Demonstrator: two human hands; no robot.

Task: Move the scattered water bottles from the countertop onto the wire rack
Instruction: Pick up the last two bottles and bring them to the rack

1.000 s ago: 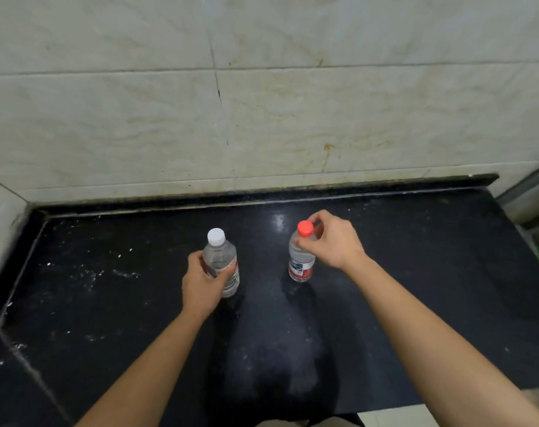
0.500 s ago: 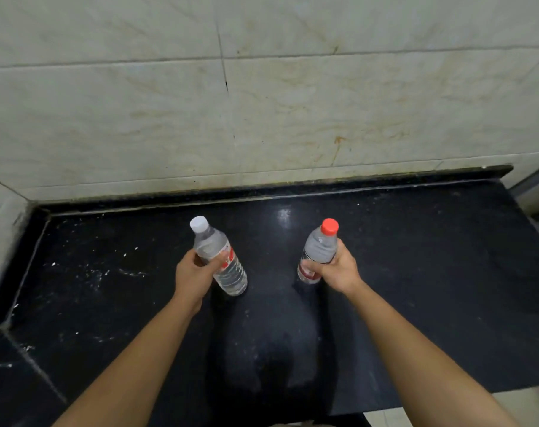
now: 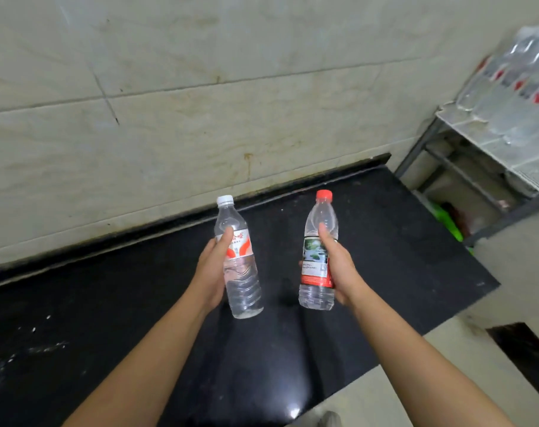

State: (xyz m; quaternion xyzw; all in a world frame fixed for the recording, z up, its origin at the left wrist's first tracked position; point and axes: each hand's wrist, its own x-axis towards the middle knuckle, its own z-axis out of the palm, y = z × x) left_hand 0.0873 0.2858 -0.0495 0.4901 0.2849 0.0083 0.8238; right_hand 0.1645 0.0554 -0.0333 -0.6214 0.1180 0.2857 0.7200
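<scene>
My left hand (image 3: 211,269) grips a clear white-capped water bottle (image 3: 242,285) with a red and white label, held up above the black countertop (image 3: 108,303). In my right hand (image 3: 342,269) is a red-capped water bottle (image 3: 316,291) with a green and red label, also lifted off the counter. Both bottles are nearly upright. The wire rack (image 3: 496,143) stands at the far right beyond the counter's end, with several bottles (image 3: 514,87) lying on its top shelf.
A tiled wall (image 3: 200,118) backs the counter. The rack's dark metal legs (image 3: 416,155) and lower bars stand right of the counter's end. Something bright green (image 3: 443,220) lies on the floor under the rack. Pale floor tiles show at the lower right.
Both bottles have been lifted off the counter and raised. The view has swung to the right, bringing the wire rack and its bottles into sight.
</scene>
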